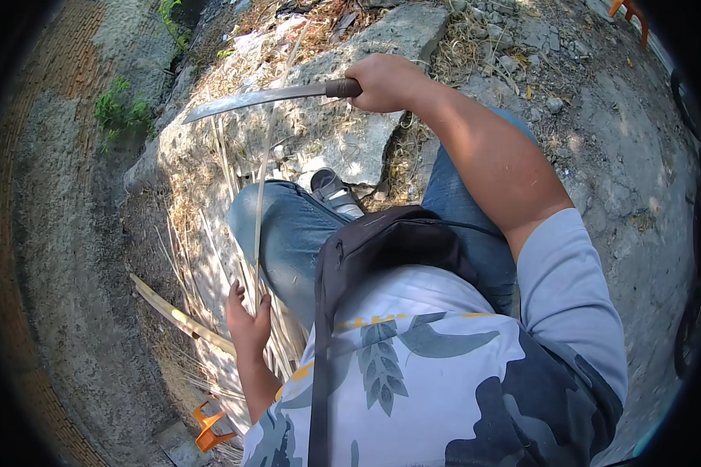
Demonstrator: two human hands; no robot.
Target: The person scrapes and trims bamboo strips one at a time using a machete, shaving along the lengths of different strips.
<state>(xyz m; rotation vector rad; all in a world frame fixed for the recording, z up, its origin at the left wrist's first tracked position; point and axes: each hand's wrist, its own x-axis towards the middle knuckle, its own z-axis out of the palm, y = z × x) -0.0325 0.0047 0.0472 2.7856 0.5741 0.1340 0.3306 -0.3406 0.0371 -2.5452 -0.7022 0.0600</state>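
Note:
My right hand [385,82] grips the dark brown handle of a machete [249,101], held out in front of me with its long, slightly curved blade pointing left. A long, thin bamboo strip [263,179] runs from my left hand [249,327] up past my knee and crosses the blade. The strip's lower end lies between the thumb and fingers of my left hand, which curl loosely around it. Whether the blade touches the strip, I cannot tell. Beside my left leg lie several pale bamboo strips [288,346], partly hidden by my arm and shirt.
A thicker bamboo piece [183,317] lies left of my left hand. Part of an orange plastic object [210,428] shows at lower left. Ahead are a broken concrete slab [366,148] and dry litter. A rough wall [62,233] with green weeds [121,109] stands at left.

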